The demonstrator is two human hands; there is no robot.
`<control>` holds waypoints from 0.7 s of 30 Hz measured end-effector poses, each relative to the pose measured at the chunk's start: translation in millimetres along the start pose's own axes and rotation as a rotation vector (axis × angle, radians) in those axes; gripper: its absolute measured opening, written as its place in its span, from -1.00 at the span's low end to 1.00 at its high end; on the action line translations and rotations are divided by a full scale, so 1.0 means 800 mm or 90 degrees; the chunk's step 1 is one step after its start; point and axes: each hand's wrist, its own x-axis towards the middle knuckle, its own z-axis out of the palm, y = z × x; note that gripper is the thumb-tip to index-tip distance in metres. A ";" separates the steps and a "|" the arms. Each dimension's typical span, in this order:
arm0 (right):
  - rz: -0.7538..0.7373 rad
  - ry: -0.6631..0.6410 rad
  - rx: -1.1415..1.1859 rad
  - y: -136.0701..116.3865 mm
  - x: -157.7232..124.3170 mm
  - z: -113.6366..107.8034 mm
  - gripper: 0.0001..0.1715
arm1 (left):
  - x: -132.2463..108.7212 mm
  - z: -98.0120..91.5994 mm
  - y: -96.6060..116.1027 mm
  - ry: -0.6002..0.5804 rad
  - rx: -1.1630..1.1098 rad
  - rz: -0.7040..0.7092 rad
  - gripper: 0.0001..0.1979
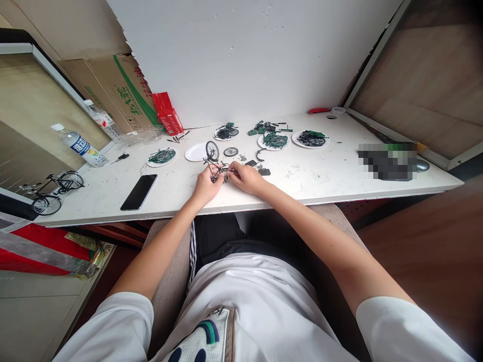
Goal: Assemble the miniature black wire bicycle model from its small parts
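Note:
Between my two hands, over the front part of the white table, is a partly built black model bicycle (pixel 212 152) with one spoked wheel pointing up and away from me. My left hand (pixel 207 185) is closed around its frame. My right hand (pixel 244 177) pinches at the frame's right end; fingers hide the exact part. Just beyond them a loose spoked wheel (pixel 231 151) lies flat on the table. To the right of my right hand lie small dark parts (pixel 264 172) and a curved black piece (pixel 260 155).
Paper plates hold green parts (pixel 162 156) and black parts (pixel 310 139); a white plate (pixel 194 152) sits behind my hands. At left are a phone (pixel 139 192), a whole model bicycle (pixel 56 190) and a bottle (pixel 81 146). A red box (pixel 168 114) stands at the back.

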 end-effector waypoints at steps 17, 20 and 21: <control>0.005 -0.016 -0.048 -0.007 -0.001 -0.005 -0.67 | 0.000 -0.001 0.003 0.001 0.002 -0.002 -0.70; 0.001 -0.015 -0.051 -0.007 -0.001 -0.004 -0.67 | 0.000 -0.001 0.003 0.002 0.010 -0.001 -0.70; 0.000 -0.015 -0.052 -0.006 -0.001 -0.004 -0.67 | 0.000 -0.001 0.003 0.002 0.012 0.000 -0.70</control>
